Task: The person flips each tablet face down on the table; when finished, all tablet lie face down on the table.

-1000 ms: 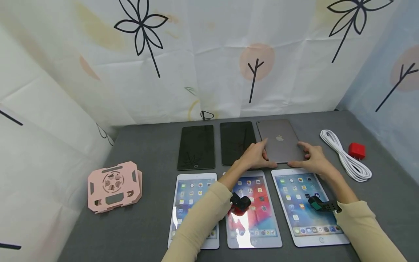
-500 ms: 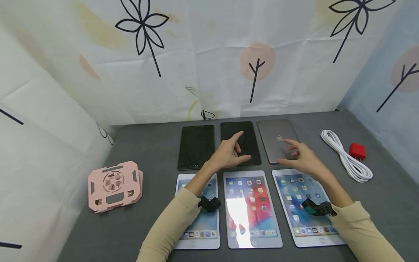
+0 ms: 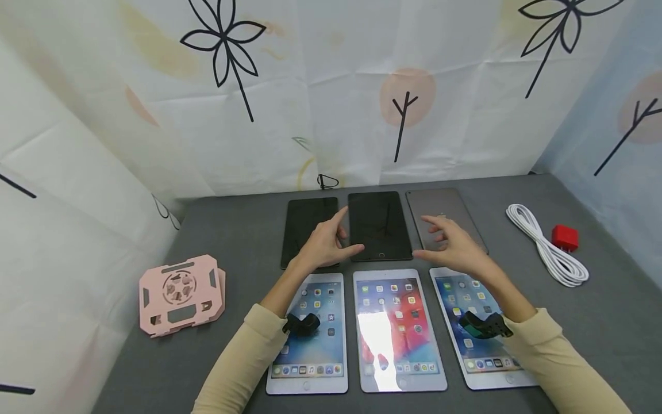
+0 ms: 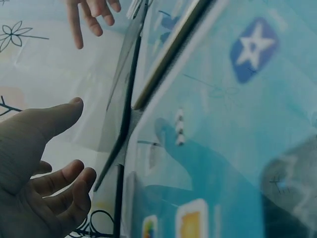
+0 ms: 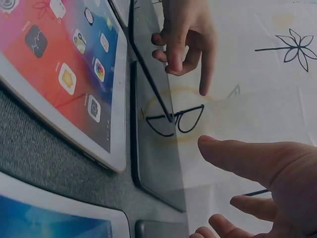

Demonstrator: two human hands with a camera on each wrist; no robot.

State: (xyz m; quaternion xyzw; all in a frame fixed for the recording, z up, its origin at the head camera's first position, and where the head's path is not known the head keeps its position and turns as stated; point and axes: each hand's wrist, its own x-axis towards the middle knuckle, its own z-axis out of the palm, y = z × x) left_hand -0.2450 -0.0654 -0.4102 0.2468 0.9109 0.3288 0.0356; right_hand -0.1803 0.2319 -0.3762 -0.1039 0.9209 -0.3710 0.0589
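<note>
In the head view, my left hand (image 3: 323, 241) is over the right part of a black tablet (image 3: 305, 221) in the back row. Its thumb and index finger stand apart, with the other fingers loosely bent and nothing held. My right hand (image 3: 457, 247) is over the lower part of a grey tablet (image 3: 447, 201), lying back side up, and covers most of its logo. Between the hands lies a second black tablet (image 3: 380, 227), screen dark. The left wrist view has the left hand (image 4: 44, 168) in the air; the right hand (image 5: 277, 183) appears likewise in the right wrist view.
Three white tablets with lit screens form the front row: left (image 3: 310, 351), middle (image 3: 408, 322) and right (image 3: 460, 322), partly under the forearms. A pink slotted stand (image 3: 178, 296) sits at left. At right are a coiled white cable (image 3: 548, 247) and a red plug (image 3: 564, 237).
Both hands have come off the grey tablet's edges and shifted left. The left hand has gone past the middle black tablet; the right has moved a shorter way. The tablets lie as before.
</note>
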